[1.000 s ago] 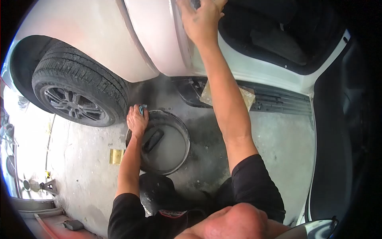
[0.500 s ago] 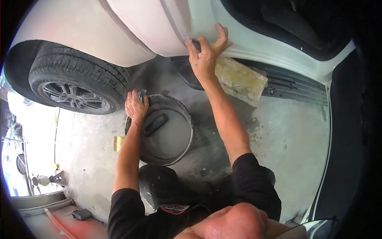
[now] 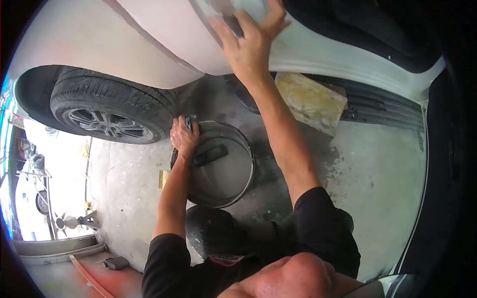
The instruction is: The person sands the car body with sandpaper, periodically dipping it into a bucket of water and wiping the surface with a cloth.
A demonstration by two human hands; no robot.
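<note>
My right hand [image 3: 248, 52], slightly blurred, presses a dark grey piece of sandpaper [image 3: 233, 26] against the pale body panel [image 3: 174, 25] of a car, beside the door opening. Thumb and fingers grip the sandpaper, with the outer fingers spread. Down at the bucket [image 3: 252, 166], my left hand [image 3: 185, 136] rests on the far left rim, closed around a crumpled blue cloth [image 3: 189, 122]. Cloudy grey water [image 3: 228, 174] fills the bucket's bottom, and a dark oblong block [image 3: 211, 155] lies in it.
A car wheel [image 3: 112, 107] stands left of the bucket. Under the sill lies a worn yellowish board [image 3: 310, 102], next to a dark ribbed running board [image 3: 382, 104]. A small yellow piece [image 3: 164, 179] is on the concrete floor [image 3: 129, 198]. An open door [image 3: 442, 174] borders the right side.
My right hand has slid up and slightly left along the panel with the sandpaper. My left hand stays at the bucket rim. The whole view has shifted a little.
</note>
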